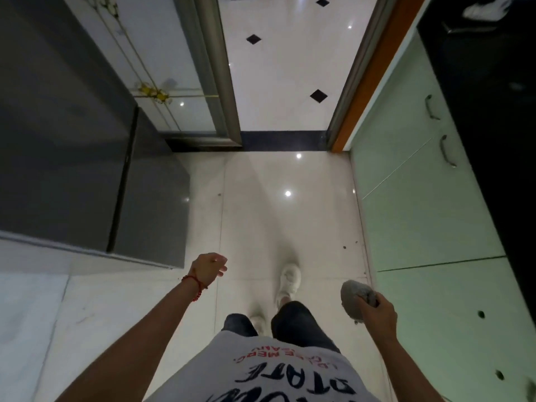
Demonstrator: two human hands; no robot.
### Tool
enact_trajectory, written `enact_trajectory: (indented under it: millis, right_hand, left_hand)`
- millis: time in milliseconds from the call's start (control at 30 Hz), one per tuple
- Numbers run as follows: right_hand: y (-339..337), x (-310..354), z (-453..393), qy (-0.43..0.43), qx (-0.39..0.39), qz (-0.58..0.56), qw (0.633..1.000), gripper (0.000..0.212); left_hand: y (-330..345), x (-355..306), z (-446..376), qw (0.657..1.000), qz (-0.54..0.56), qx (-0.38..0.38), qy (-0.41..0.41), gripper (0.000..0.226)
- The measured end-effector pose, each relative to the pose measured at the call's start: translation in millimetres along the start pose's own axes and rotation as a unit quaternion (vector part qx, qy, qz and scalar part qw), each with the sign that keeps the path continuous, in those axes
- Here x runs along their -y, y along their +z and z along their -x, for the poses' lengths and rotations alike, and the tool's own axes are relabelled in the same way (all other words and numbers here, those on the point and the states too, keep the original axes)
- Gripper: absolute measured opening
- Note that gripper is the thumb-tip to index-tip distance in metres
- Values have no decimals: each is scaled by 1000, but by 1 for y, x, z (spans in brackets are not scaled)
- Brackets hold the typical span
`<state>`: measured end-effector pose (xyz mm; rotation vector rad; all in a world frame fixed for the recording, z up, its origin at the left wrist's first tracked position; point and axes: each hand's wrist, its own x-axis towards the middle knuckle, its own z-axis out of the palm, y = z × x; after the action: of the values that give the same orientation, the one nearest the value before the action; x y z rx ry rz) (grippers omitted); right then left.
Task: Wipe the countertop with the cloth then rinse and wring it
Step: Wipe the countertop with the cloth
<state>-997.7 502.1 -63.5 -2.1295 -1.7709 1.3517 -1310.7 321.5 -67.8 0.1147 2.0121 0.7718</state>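
A bunched grey cloth (354, 297) is gripped in my right hand (378, 313), low on the right beside the pale green cabinets. My left hand (209, 268) hangs over the floor at lower centre, fingers loosely curled and holding nothing, a red thread band on its wrist. The black countertop (478, 82) runs along the right edge of the view, above the cabinets. I am looking straight down at my legs and white shoes on the glossy floor.
A grey refrigerator (63, 126) stands on the left. Pale green cabinet doors (420, 204) with metal handles line the right. Ahead is a doorway with a dark threshold (284, 139), a sliding glass door (174, 68) and tiled floor beyond.
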Motion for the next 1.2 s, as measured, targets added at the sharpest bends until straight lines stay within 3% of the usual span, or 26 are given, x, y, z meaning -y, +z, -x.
enact_trajectory:
  millis: [267, 467, 633, 800, 967, 1200]
  right_hand:
    - [-13, 87, -107, 37, -20, -43, 998, 12]
    - [-38, 182, -176, 13, -55, -98, 994, 23]
    - [-52, 225, -223, 39, -109, -145, 983, 40]
    - [-52, 242, -254, 129, -166, -171, 963, 37]
    - [-50, 267, -258, 216, -231, -236, 919, 38]
    - [-63, 305, -265, 250, -325, -331, 850, 40]
  left_hand:
    - [7, -126, -90, 997, -72, 5, 9, 28]
    - [18, -219, -142, 995, -85, 40, 14, 18]
    - [36, -300, -204, 983, -154, 88, 39, 26]
    - [62, -401, -267, 952, -252, 138, 103, 26]
    - [101, -510, -303, 909, -307, 223, 173, 16]
    - [193, -621, -305, 850, -328, 309, 274, 18]
